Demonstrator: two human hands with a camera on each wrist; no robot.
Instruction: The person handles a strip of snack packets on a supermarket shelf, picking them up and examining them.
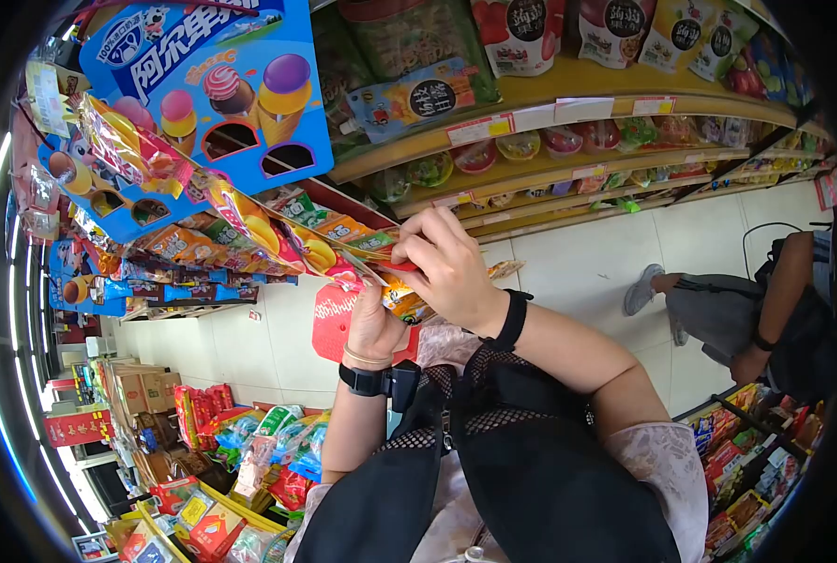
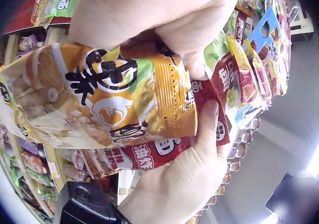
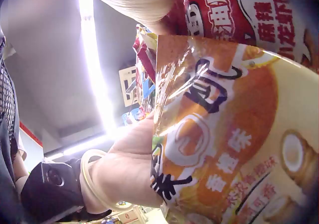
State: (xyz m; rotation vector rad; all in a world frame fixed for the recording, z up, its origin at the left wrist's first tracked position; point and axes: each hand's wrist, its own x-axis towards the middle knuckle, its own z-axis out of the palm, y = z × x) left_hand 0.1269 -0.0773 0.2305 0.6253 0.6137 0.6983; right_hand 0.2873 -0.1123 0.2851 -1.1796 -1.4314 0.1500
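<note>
In the head view my left hand (image 1: 376, 324) and right hand (image 1: 446, 267) meet in front of the chest, close to a display of hanging snacks. My left hand (image 2: 154, 15) grips an orange-and-cream snack packet (image 2: 104, 92) by its crimped end. Behind it is a red snack packet (image 2: 142, 152), whose edge my right hand (image 2: 174, 186) pinches, thumb flat on the front. The right wrist view shows the orange packet's printed face (image 3: 214, 129) close up, covering much of my left hand, with the red packet (image 3: 234, 15) above it.
A blue cardboard display (image 1: 212, 94) and a strip of hanging packets (image 1: 240, 216) stand left of my hands. Shelves (image 1: 568, 108) with pouches and jelly cups curve ahead. A red plastic panel (image 1: 329, 328) shows below. Another person (image 1: 765, 310) stands at right; goods (image 1: 278, 450) fill bins lower left.
</note>
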